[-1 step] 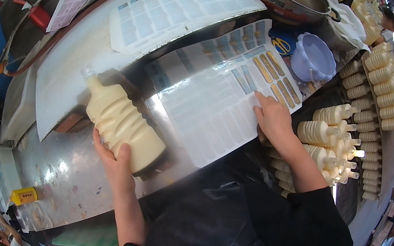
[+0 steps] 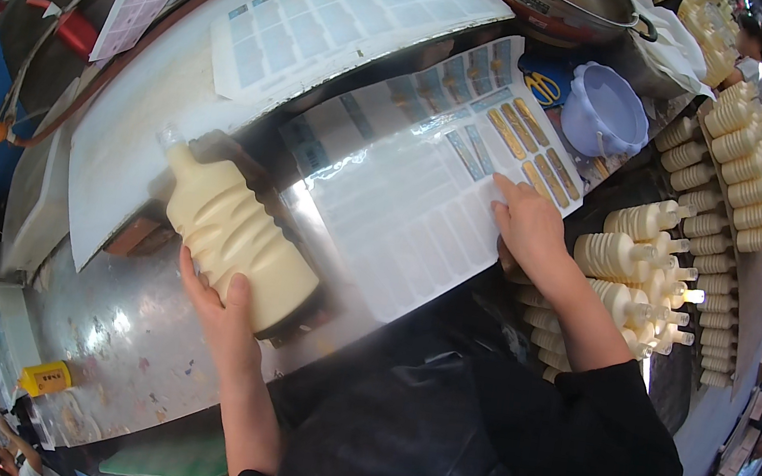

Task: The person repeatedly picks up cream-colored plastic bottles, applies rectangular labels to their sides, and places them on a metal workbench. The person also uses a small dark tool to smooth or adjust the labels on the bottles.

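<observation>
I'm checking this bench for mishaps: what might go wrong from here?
The cream bottle might tip or slip, since the left hand holds it toward its base, not its neck. The label sheet could crease or shift where the right hand reaches over its edge.

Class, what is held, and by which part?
Left hand holds a cream, ridged plastic bottle by its near side; whether the right hand holds anything is unclear.
</observation>
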Demonstrator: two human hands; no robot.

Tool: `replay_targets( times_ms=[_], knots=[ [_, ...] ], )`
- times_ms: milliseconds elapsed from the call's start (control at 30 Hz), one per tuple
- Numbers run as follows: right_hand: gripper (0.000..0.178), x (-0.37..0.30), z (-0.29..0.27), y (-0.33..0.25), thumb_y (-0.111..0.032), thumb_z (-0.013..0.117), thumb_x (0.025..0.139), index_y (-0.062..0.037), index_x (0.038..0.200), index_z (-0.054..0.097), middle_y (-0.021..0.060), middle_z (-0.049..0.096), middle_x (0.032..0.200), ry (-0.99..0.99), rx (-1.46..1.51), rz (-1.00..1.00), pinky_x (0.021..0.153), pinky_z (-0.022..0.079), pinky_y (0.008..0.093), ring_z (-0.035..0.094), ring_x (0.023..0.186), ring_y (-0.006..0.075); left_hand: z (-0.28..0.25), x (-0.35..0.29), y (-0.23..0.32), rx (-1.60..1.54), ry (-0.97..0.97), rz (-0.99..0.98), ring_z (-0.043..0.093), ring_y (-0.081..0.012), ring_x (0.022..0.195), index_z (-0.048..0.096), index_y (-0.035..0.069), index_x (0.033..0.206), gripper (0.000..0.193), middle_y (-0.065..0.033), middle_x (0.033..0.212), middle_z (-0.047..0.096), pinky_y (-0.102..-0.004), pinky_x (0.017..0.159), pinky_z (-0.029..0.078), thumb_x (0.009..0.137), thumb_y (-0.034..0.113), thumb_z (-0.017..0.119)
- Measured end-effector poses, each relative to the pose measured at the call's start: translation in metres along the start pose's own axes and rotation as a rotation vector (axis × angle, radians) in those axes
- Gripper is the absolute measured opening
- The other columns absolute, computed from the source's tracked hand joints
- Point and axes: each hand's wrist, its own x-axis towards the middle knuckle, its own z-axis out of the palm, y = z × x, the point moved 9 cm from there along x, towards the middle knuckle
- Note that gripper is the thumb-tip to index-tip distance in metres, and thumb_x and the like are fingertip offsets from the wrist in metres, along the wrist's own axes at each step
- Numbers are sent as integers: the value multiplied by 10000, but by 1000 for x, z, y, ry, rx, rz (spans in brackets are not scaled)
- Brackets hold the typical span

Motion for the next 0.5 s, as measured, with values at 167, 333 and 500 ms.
replay_targets(
  times_ms=[167,333,500],
  knots=[
    [304,8,-11,49,-144,590,913,-87,1191,702,200,688,964,138,-110,114,761,558,499,692,851,405,-2,-1,-2,-5,12,26,442,-293,1389,168,41,1628,800,-197,1563,357,-406,1168,349,962,111,607],
    [258,-13,-15,65,-105,537,908,-48,1089,712,215,688,960,108,-217,139,728,565,519,699,827,417,-3,-3,-3,1,9,30,440,-285,1391,177,39,1625,775,-187,1559,363,-398,1169,346,980,116,598],
    [268,-40,-5,57,-86,543,905,-35,1128,683,221,682,967,60,-231,195,735,561,521,691,829,420,-8,-1,-7,4,9,66,424,-281,1405,182,30,1623,789,-190,1566,357,-399,1172,341,980,156,622]
  ],
)
